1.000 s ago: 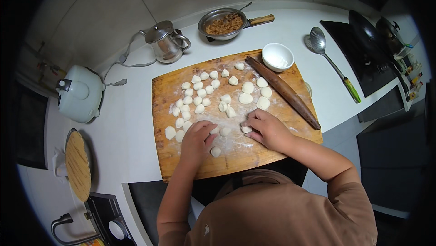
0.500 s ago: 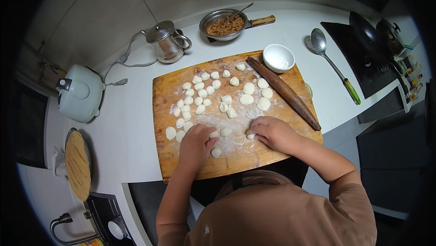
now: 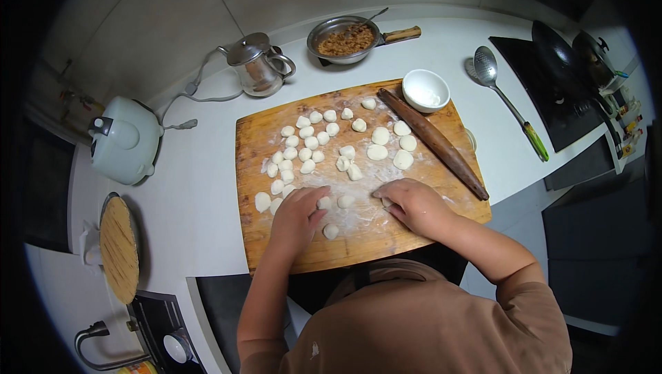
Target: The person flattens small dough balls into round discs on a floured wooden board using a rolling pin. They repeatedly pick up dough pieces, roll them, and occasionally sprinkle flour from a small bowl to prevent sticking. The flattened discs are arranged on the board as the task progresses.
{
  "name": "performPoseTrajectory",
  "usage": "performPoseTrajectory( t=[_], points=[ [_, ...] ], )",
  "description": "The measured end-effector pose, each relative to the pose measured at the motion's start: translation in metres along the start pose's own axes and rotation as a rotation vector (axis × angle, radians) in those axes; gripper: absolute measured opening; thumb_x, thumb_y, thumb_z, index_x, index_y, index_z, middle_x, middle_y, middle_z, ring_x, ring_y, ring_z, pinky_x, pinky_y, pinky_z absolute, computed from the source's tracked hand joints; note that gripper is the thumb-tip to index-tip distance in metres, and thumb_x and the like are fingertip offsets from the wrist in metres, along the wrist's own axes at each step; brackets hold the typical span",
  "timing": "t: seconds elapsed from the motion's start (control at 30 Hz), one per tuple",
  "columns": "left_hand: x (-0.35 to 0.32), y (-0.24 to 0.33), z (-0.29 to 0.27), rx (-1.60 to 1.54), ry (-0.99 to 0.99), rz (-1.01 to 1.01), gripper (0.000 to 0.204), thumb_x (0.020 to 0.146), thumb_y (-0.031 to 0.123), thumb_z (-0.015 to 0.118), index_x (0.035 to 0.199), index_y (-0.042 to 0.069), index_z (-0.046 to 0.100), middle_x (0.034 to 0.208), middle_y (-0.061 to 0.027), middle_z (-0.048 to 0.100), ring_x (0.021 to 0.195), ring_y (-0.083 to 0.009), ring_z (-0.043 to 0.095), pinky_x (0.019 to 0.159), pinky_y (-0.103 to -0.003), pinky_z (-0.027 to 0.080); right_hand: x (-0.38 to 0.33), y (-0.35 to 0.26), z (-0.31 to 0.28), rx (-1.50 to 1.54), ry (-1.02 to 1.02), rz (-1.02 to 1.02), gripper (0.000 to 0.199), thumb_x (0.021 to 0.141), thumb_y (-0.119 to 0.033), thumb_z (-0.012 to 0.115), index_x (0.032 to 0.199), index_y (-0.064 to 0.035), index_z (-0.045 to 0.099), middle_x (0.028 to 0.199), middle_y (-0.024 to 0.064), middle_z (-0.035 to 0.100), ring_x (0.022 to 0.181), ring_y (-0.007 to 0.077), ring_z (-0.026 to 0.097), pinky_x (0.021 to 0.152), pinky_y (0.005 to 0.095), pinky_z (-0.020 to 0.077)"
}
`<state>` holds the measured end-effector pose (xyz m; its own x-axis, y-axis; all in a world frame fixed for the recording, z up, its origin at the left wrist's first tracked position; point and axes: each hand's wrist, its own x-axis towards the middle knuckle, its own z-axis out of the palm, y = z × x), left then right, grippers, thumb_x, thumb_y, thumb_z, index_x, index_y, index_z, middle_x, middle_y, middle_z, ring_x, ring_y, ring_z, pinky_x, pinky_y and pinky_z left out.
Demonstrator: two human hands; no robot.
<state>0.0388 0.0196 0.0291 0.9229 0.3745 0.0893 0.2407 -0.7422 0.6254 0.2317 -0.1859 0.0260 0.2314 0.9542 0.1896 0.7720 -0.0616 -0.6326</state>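
Note:
On the floured wooden board [image 3: 372,246], my left hand [image 3: 298,217] curves its thumb and fingers around a small dough ball [image 3: 324,203]. My right hand [image 3: 416,203] is bent over a piece of dough [image 3: 386,202], mostly hidden under its fingers. Between the hands lies a dough ball [image 3: 345,201], with another dough ball [image 3: 331,231] nearer to me. Many more white dough pieces [image 3: 305,154] sit in loose rows at the left. Flattened dough rounds [image 3: 377,152] lie toward the right, beside a dark, tapered wooden rolling pin [image 3: 441,148].
A white bowl [image 3: 425,91] stands at the board's back right corner. Behind are a metal kettle [image 3: 256,70] and a bowl of brown filling [image 3: 345,41]. Slotted spoon [image 3: 486,67] and black stove [image 3: 527,77] lie right; rice cooker [image 3: 125,141] and round straw-coloured tray [image 3: 118,250] left.
My right hand's fingers have shifted forward and cover more of the dough piece. The left hand stays almost in place. The whole view has shifted slightly.

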Motion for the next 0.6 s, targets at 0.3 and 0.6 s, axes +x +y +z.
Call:
performPoseTrajectory(
  t=[0.3, 0.6],
  points=[
    [0.001, -0.008, 0.005, -0.015, -0.026, -0.021, 0.056, 0.079, 0.005, 0.076, 0.133, 0.011, 0.06, 0.118, -0.011, 0.067, 0.111, -0.0319, 0.061, 0.095, -0.04, 0.049, -0.005, 0.01, -0.013, -0.012, -0.081, 0.008, 0.042, 0.077, -0.009, 0.076, 0.117, -0.0033, 0.064, 0.117, 0.0138, 0.065, 0.111, 0.0352, 0.06, 0.096, 0.0423, 0.0497],
    [0.004, -0.015, -0.003, -0.086, 0.351, 0.033, 0.065, 0.097, 0.034, 0.056, 0.15, 0.002, 0.037, 0.151, -0.0228, 0.041, 0.139, -0.039, 0.04, 0.116, -0.045, 0.031, 0.03, -0.008, 0.004, -0.333, -0.112, -0.246, 0.087, 0.085, -0.05, 0.068, 0.153, -0.006, 0.035, 0.16, 0.0123, 0.032, 0.149, 0.0355, 0.027, 0.12, 0.0491, 0.0263]
  ],
)
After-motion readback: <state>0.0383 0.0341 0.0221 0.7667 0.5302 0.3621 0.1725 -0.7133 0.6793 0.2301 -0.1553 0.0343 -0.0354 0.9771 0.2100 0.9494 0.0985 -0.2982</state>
